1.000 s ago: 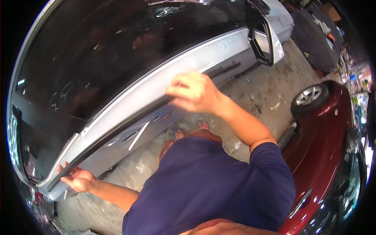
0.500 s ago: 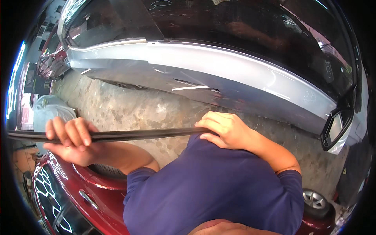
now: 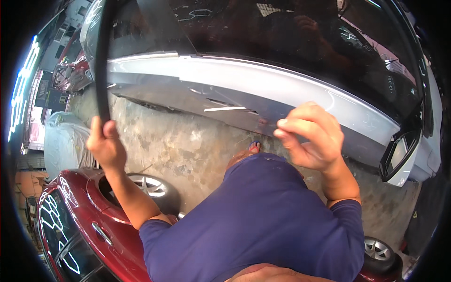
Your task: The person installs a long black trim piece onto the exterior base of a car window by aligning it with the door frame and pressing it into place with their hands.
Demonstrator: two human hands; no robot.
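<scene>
black strip upright in the left hand, its far end out of sight

the black strip (image 3: 102, 61) runs from nine o'clock up toward eleven, where the upper edge of the view cuts it off. its lower end goes behind the thumb of the left hand (image 3: 109, 146), so where it stops is hidden. that grip is closed around the strip between thumb and fingers. the strip also masks part of the silver car (image 3: 282, 80) behind it. reflections muddle the dark window (image 3: 263, 35) at twelve o'clock.

the right hand (image 3: 314, 138), at three o'clock, is loosely curled, with a narrow gap between thumb and fingertip; its palm is turned out of sight. it overlaps the door's lower edge in view, though whether it touches cannot be told.

bare concrete floor (image 3: 183, 136) lies between the silver car and the red car (image 3: 108, 211) at eight o'clock. the side mirror (image 3: 399, 157) juts out past three o'clock, well apart from the strip.

half a second ago the strip lay nearly level across both hands; now it stands steeply in the left alone, and the right has risen away from the chest.
</scene>
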